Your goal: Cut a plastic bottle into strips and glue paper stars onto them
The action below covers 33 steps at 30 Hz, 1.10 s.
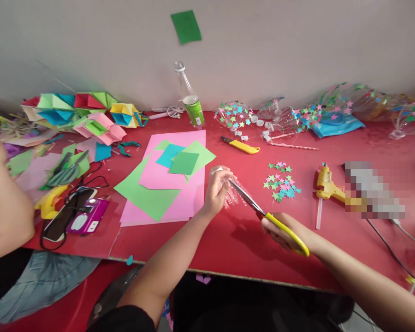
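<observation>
My left hand [216, 190] is closed around a clear plastic piece [231, 199] with thin strips, perhaps part of a cut bottle. My right hand [282, 230] grips scissors [287, 233] with yellow handles. Their blades reach up and left to the plastic, close to my left fingertips; I cannot tell whether they are biting into it. Right of the plastic lies a scatter of small paper stars [280, 182] in pink, green and blue. Left of my left hand, green and blue paper squares rest on pink sheets [197, 184]. Behind the blades lies a yellow utility knife [244, 146].
A glue gun [327, 182] stands at right, near a pixelated object and cables. Star-covered clear plastic shapes [233, 115] and an upright bottle [192, 106] line the wall. Paper lanterns [86, 110], a phone [69, 214] and a purple box [90, 216] lie left, beside another person's arm [7, 203].
</observation>
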Tool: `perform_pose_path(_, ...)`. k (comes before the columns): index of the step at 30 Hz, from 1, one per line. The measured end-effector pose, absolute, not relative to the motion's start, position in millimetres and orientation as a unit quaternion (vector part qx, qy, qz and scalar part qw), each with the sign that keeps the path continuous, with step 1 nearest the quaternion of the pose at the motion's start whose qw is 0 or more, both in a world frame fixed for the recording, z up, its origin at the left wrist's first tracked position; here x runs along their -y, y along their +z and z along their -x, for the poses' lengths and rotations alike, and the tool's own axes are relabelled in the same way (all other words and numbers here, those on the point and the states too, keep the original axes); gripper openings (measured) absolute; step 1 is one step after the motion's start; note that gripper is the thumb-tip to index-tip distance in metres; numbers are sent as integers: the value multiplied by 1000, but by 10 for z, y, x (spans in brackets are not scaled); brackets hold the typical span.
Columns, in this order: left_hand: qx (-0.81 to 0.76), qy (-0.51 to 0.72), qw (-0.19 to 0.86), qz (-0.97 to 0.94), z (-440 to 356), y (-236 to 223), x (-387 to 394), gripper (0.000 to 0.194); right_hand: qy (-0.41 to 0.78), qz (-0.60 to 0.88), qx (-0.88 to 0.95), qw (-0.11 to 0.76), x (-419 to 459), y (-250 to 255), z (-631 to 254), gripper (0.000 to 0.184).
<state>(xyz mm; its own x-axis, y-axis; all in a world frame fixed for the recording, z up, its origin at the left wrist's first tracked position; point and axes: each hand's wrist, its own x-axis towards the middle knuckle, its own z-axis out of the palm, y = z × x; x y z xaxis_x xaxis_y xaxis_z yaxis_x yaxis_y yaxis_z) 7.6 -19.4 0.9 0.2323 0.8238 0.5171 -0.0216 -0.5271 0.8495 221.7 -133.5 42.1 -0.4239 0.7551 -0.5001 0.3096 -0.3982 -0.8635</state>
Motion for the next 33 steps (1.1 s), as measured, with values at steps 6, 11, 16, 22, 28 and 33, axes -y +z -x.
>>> perform_pose_path(6,-275,537,384,-699,-84,-34,206,27,659,511,524,172,1339,463,-2189,59)
perform_pose_path(11,-256,544,404,-689,-98,-58,205,25,633,533,533,177,1348,384,-2199,53)
perform_pose_path(16,-250,546,396,-695,-93,-49,201,26,648,527,521,174,1352,423,-2194,57)
perform_pose_path(22,-272,529,353,-722,-70,-18,207,26,669,519,506,164,1309,581,-2160,64)
perform_pose_path(28,-280,520,357,-724,-65,-7,214,29,648,535,522,147,1302,608,-2160,63)
perform_pose_path(33,-286,517,347,-729,-63,7,215,30,637,549,519,151,1318,541,-2163,58)
